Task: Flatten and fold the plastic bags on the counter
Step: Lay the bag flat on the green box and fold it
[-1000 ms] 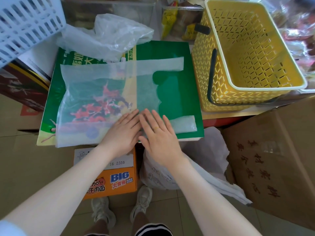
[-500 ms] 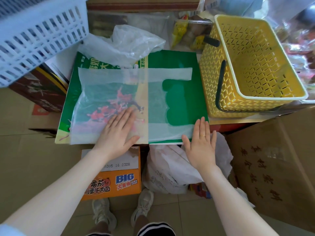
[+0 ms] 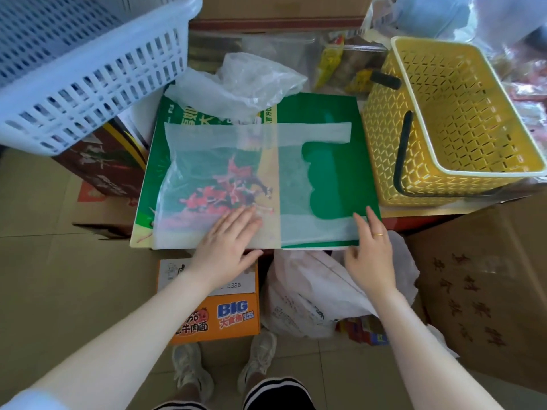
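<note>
Here, my left hand [image 3: 226,241] lay flat on the flattened plastic bag [image 3: 222,179], fingers together, right hand [image 3: 370,253] at its handle end, fingers loosely spread.

surface: green printed board [image 3: 340,119] | on it: flat translucent bag [image 3: 225,173]; crumpled bag [image 3: 245,84]

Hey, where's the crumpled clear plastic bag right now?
In the head view, the crumpled clear plastic bag sits at the far edge of the green printed board, between the white slotted basket on the left and the yellow plastic basket on the right.
</note>
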A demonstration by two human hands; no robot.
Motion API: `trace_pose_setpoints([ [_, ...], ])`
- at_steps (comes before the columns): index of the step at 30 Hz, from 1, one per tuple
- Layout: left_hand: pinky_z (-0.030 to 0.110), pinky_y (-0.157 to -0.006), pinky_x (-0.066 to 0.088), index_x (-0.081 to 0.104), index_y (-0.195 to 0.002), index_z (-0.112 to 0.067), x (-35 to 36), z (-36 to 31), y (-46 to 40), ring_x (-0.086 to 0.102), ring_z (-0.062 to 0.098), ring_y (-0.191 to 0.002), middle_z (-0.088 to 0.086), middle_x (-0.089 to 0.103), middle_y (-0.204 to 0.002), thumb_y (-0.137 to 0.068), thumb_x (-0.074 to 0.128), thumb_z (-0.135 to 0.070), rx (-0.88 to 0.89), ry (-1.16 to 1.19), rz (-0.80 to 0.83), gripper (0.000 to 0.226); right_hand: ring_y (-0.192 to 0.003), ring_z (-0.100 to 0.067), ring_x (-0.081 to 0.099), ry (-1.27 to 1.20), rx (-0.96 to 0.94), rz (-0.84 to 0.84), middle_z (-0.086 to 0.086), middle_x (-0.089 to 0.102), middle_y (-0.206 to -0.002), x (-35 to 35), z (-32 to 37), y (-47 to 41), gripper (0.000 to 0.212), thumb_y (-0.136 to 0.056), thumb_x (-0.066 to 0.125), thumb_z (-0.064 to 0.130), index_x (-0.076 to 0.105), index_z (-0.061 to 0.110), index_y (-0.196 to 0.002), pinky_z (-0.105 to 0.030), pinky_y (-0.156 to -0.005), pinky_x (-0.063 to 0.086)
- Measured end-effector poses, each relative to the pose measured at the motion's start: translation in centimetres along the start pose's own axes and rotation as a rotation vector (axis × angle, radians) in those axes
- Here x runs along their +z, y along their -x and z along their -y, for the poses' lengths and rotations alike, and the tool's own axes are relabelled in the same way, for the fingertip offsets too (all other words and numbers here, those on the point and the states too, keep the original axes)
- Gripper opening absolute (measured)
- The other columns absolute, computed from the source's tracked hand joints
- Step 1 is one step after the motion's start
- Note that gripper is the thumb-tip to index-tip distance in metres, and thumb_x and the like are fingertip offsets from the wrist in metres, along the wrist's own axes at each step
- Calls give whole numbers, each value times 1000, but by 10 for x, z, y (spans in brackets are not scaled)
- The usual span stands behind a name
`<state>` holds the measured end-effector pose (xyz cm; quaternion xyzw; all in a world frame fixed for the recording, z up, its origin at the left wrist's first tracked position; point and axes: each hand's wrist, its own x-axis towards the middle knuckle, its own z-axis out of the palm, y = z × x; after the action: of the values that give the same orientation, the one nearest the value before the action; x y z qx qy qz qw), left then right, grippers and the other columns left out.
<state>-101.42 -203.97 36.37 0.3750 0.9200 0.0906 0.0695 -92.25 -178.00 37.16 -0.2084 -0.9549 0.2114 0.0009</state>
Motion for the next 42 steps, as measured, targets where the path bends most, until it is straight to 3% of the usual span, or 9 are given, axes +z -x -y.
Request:
trace_pose_setpoints([
  [9,41,-93,46,61,-115,-3,6,-59,-60,56,30,-109,13,60,-120,-83,65,-24,52,404,-91,38,-97,-26,58,-130,-98,-48,-12,63,-106,-22,-17,-20,16,-90,57,8,66,1,-102,-33,-84,48],
  [15,38,-71,52,67,-91,-5,3,-42,-68,61,26,-82,9,67,-90,-88,54,-33,-6,453,-122,31,-64,-19,49,-226,-106,-170,-6,57,-70,-33,-2,-35,20,-91,57,15,58,7,-73,-19,-54,30],
  [18,37,-70,48,68,-87,-5,-1,-40,-74,60,25,-78,10,67,-84,-90,58,-19,-99,518,-147,18,-72,-14,52,-322,-8,-67,-1,59,-80,-31,-1,-40,8,-90,59,19,60,12,-88,-16,-59,35],
  [21,33,-69,45,67,-89,-7,-2,-45,-78,58,23,-78,6,66,-85,-89,58,-20,-143,506,-159,16,-81,-12,53,-355,100,13,2,60,-91,-26,-4,-42,23,-88,62,20,62,9,-108,-13,-66,36],
  [27,34,-66,45,63,-85,-12,3,-56,-87,52,20,-76,-2,56,-81,-84,64,-28,-118,478,-163,16,-88,-21,65,-670,293,92,-2,69,-89,-22,-3,-46,9,-91,58,18,66,20,-87,-38,-85,55],
  [31,37,-65,46,65,-81,-13,3,-54,-94,54,21,-72,-1,58,-76,-86,62,-30,-133,536,-145,18,-85,-16,65,-811,363,142,0,68,-90,-30,-2,-47,15,-91,57,12,63,23,-83,-26,-79,56],
  [34,38,-68,48,65,-82,-12,2,-51,-96,55,23,-75,0,58,-78,-85,64,-22,-106,517,-131,11,-73,-9,58,-605,245,61,-2,65,-90,-32,-4,-45,12,-89,58,7,60,18,-85,-17,-66,47],
  [38,43,-58,49,59,-80,-9,6,-54,-90,50,22,-69,4,55,-78,-79,65,-3,-28,436,-203,9,-86,-31,56,245,-241,-278,-11,61,-97,-23,-7,-34,20,-72,64,-1,59,8,-89,-37,-73,41],
  [42,42,-60,51,58,-91,-7,8,-55,-84,54,23,-73,8,57,-83,-72,74,-7,45,424,-192,25,-97,-30,57,272,-503,-208,-7,63,-102,-3,11,-30,30,-71,66,20,63,13,-100,-39,-89,35],
])
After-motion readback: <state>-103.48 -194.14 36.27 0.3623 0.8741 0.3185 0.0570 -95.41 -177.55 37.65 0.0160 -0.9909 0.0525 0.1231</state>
